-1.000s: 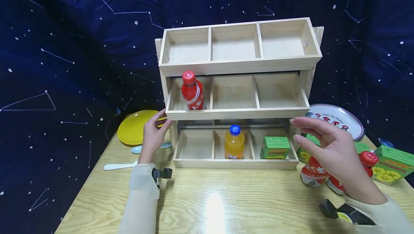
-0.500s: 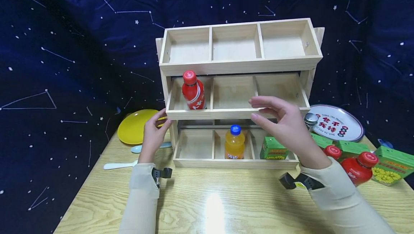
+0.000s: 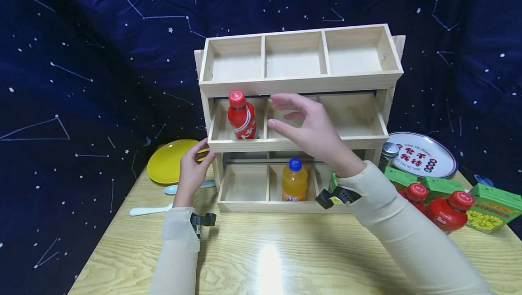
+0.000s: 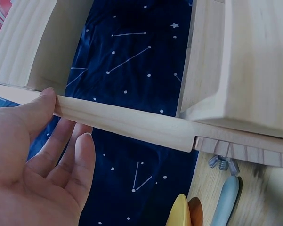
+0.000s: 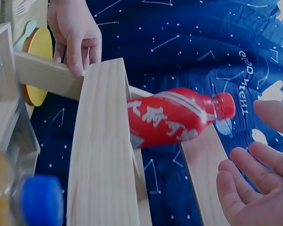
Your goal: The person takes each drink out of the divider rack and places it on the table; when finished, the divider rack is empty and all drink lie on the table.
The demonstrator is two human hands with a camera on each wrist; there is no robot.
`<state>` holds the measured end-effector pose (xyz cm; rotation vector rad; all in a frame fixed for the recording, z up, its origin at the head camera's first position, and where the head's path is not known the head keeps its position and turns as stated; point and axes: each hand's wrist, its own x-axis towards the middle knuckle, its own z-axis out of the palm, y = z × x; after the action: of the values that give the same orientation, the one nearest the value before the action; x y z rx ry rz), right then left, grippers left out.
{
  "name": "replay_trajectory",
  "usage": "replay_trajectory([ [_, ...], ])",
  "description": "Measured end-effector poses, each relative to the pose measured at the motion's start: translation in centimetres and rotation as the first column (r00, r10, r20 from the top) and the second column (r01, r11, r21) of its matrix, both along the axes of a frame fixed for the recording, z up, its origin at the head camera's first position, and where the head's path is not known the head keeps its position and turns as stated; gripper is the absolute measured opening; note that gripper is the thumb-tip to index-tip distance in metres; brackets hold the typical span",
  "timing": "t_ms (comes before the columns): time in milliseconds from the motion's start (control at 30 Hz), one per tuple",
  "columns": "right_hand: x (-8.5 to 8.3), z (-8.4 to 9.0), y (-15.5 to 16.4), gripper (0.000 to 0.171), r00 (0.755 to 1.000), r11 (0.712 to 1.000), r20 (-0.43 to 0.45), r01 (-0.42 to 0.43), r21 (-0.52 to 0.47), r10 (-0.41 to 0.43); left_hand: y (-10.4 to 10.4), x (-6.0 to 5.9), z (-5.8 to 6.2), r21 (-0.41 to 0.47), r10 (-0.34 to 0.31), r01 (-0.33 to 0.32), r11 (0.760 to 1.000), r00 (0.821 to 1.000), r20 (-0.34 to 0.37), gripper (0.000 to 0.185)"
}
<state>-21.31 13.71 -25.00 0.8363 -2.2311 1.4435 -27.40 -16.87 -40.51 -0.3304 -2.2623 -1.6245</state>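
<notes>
A wooden three-tier rack (image 3: 302, 144) stands on the table, each tier split into three compartments. My left hand (image 3: 193, 171) holds its left side post (image 4: 127, 121), thumb on one face and fingers curled behind. A red bottle (image 3: 243, 118) stands in the middle tier's left compartment. To its right, my right hand (image 3: 310, 125) hovers before the middle compartment, fingers spread and nothing in them; the right wrist view shows the palm (image 5: 266, 193) apart from the bottle's cap. An orange drink bottle (image 3: 294, 184) with a blue cap sits in the bottom middle compartment. My right wrist mostly hides a green box (image 3: 333, 181).
On the right lie red bottles (image 3: 448, 213), several green boxes (image 3: 493, 206), a glass shaker (image 3: 389, 152) and a white plate (image 3: 424, 154). A yellow plate (image 3: 169, 163), a light-blue spoon (image 3: 171, 189) and a white utensil (image 3: 148, 210) are on the left.
My right hand has moved left from the red bottles at the right, across the rack's front, to near the red bottle in the middle tier. The left hand stays on the post.
</notes>
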Motion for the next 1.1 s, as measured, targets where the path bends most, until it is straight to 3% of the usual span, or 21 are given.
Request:
replay_trajectory([
  [267, -1.7, 1.1, -3.4, 0.055, 1.000, 1.000, 0.024, -0.014, -0.007, 0.014, 0.0, 0.0, 0.0, 0.003, 0.007, -0.007, 1.000, 1.000, 0.002, 0.048],
  [667, -3.6, 0.6, -6.1, 0.049, 0.999, 0.999, 0.035, 0.028, 0.046, -0.030, -0.2, -0.1, -0.1, -0.007, 0.009, -0.009, 1.000, 1.000, -0.003, 0.048],
  [933, -4.4, 0.2, -7.0, 0.041, 0.999, 0.999, 0.046, 0.029, -0.038, -0.027, 0.0, -0.1, -0.1, -0.015, 0.002, -0.002, 1.000, 1.000, 0.001, 0.049],
  [1100, -4.2, -0.3, -7.1, 0.036, 1.000, 0.992, -0.016, 0.020, -0.127, -0.022, -0.1, 0.0, 0.0, -0.017, 0.019, -0.018, 1.000, 1.000, 0.022, 0.049],
])
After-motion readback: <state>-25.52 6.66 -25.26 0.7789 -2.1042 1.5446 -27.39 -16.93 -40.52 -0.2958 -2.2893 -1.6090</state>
